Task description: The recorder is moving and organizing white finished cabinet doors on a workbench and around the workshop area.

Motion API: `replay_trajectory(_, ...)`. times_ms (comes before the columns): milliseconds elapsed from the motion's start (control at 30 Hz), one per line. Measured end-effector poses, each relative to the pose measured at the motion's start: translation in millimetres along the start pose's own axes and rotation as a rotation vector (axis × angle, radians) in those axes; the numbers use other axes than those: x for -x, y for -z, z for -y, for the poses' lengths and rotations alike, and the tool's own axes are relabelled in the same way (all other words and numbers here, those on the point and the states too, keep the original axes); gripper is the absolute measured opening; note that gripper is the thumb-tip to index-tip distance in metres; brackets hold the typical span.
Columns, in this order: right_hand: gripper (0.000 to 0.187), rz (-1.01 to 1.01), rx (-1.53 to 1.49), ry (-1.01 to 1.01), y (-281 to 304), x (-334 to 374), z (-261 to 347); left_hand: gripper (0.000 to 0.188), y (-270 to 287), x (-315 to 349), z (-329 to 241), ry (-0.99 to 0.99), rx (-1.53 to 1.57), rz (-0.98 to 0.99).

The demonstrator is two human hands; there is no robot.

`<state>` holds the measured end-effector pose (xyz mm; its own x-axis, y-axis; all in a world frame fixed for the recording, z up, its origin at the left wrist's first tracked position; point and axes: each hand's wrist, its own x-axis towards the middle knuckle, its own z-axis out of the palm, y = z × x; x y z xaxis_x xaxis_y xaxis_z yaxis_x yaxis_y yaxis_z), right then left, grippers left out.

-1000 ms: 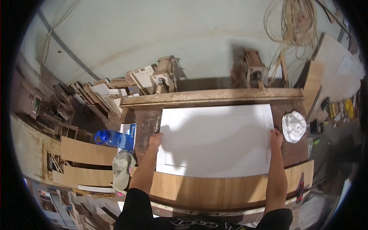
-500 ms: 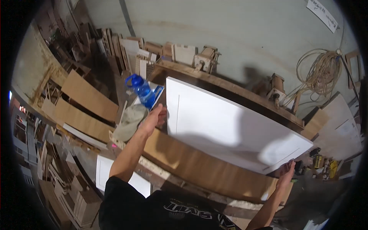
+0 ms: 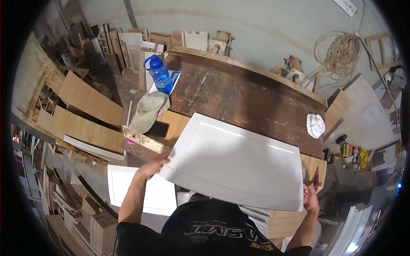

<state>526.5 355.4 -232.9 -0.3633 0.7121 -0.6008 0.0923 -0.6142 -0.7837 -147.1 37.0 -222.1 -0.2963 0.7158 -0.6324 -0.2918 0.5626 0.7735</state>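
Note:
A white panel [image 3: 239, 160] with a recessed rectangular border is held between my two hands, tilted over the near side of the workbench [image 3: 218, 91]. My left hand [image 3: 153, 166] grips its left edge near the lower corner. My right hand [image 3: 310, 198] closes on the right edge near the bottom corner; part of its fingers is hidden. Beneath the panel, a light wooden board [image 3: 177, 123] runs along the bench front. A dark phone [image 3: 160, 129] lies on its left end, and a thin red-and-black tool [image 3: 316, 180] on its right end.
A pale cap [image 3: 150, 112] and a blue water bottle [image 3: 161, 77] sit at the bench's left end. Crumpled white material [image 3: 315, 126] lies at the right. A second white panel [image 3: 141, 190] is low left, stacked boards [image 3: 277, 224] stand near me, and coiled hose [image 3: 337, 53] hangs on the wall.
The white panel has come toward me and tipped flatter, uncovering the dark bench top and the crumpled white material. Both hands moved nearer my body with it.

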Motion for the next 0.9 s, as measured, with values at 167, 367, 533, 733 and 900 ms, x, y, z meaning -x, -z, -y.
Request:
replay_trajectory(167, 0.058, -0.101, -0.005, 0.019, -1.0, 4.1, -79.3, 0.069, -23.5, 15.1, 69.8, -0.204, 0.077, -0.053)
replay_trajectory(367, 0.051, -0.108, 0.109, 0.233, -16.7, 29.5, -104.0, 0.064, -19.9, 20.6, 121.2, -0.394, -0.07, -0.141)
replay_trajectory(533, 0.055, -0.267, 0.298, 0.091, -39.0, 61.0, -114.5, 0.063, -42.9, 43.4, 127.6, -0.211, -0.048, -0.294)
replay_trajectory(733, 0.054, -0.496, 0.241, -0.04, -25.6, 86.8, -164.4, 0.054, -49.7, 14.9, 152.7, -0.222, 0.048, -0.344)
replay_trajectory(900, 0.049, -0.587, -0.022, 0.023, -26.5, 71.5, -174.2, 0.057, -38.6, 5.3, 170.1, -0.185, 0.155, -0.432)
